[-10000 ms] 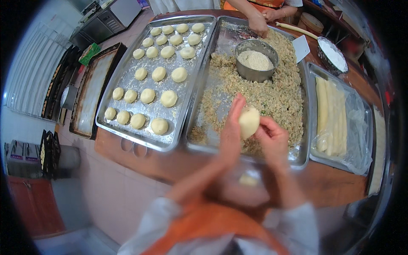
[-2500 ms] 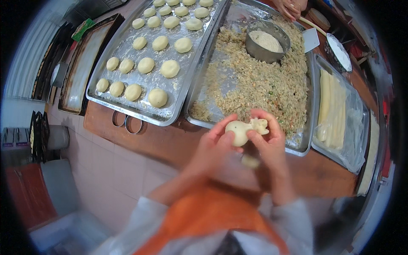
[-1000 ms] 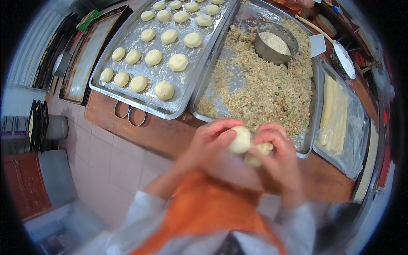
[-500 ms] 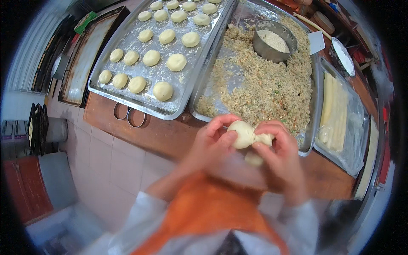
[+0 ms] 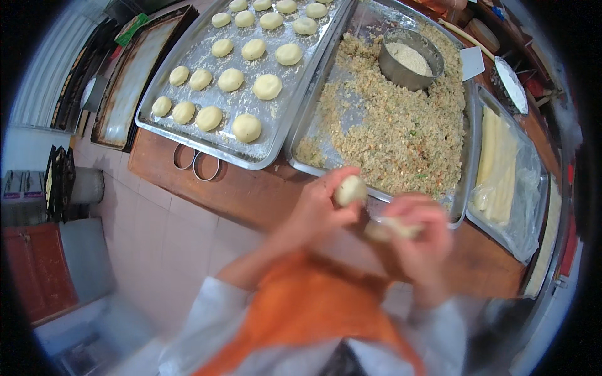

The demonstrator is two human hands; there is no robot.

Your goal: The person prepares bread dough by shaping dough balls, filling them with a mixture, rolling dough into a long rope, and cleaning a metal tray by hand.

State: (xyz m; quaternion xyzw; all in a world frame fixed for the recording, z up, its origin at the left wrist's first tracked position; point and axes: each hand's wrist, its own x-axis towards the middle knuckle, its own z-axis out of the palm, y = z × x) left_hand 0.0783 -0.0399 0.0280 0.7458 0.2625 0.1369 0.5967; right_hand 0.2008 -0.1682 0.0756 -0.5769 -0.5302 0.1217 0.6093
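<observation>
Two hands have just parted: the fingers of the left hand [image 5: 318, 210] curl round a smooth dough ball [image 5: 350, 190] over the counter [image 5: 251, 191]; those of the right hand [image 5: 429, 229], blurred, pinch a dough scrap [image 5: 406, 230]. Both were joined moments ago, so pinching-off looks done. Beyond lies crumbly filling [image 5: 401, 141].

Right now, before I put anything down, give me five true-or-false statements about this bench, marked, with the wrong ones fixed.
1. The left hand holds a dough ball. True.
2. The right hand touches that ball. False: the right hand is apart from it, holding a blurred dough piece.
3. Metal rings lie on the wooden table. True.
4. The round metal container is upside down. False: the round metal container stands open side up.
5. Clear plastic partly covers long dough strips. True.
</observation>
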